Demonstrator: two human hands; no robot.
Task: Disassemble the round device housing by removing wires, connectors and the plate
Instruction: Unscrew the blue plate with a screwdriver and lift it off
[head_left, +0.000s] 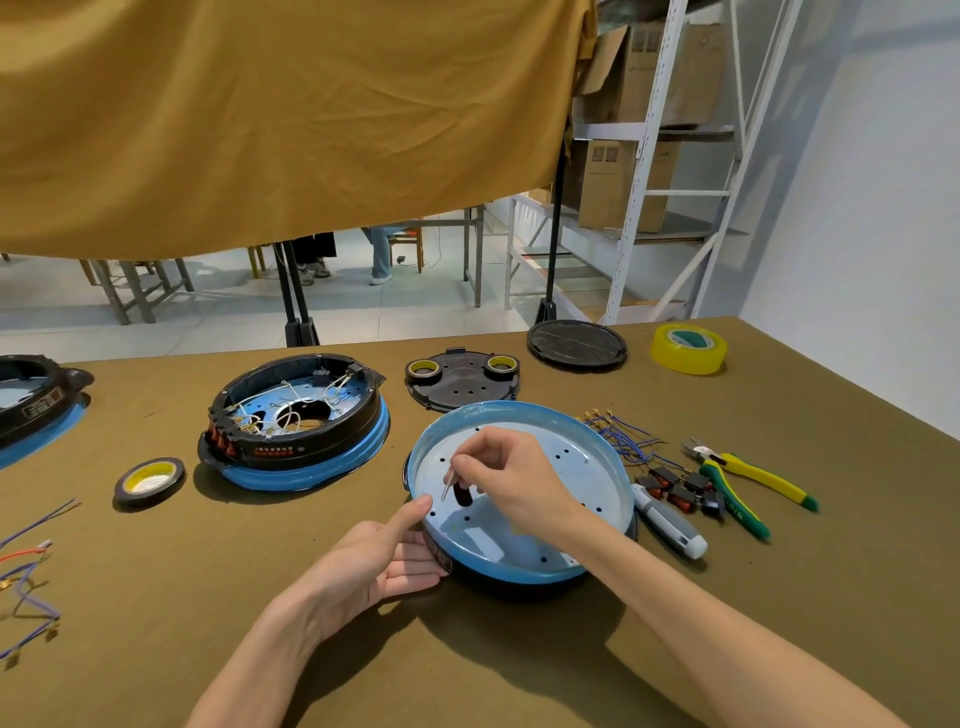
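Forearms reached in from the near edge of the olive-cloth worktop (156, 597). The left hand (387, 556) cupped the near-left side of the round blue-rimmed device housing (519, 569), thumb laid up along the rim and fingers under the black wall, a loose steadying hold rather than a clamp. The right hand (511, 480) hung over the pale metal plate (582, 473) inside the housing, fingertips pinched narrow on a thin white wire (447, 488) just beside a dark oblong slot (462, 494).

The housing looked light and stiff, a thin shell that would likely skate on the cloth if pulled without that bracing hand. The rim seemed the sound place to grip; the plate's glossy face would probably be slippery, so its edge or holes would serve better. The wire seemed limp and thin, best taken close to its end, and could break if jerked.

Just right of the housing lay a grey-and-white screwdriver (670, 522), black and red switches (680, 491), loose blue wires with brass terminals (618, 431) and green-and-yellow pliers (737, 480). Farther left sat a second round black housing still wired (296, 421), with a black tape roll (149, 480) beside it. Beyond were a black perforated cover (462, 384), a black round lid (576, 344) and a yellow tape roll (688, 348).
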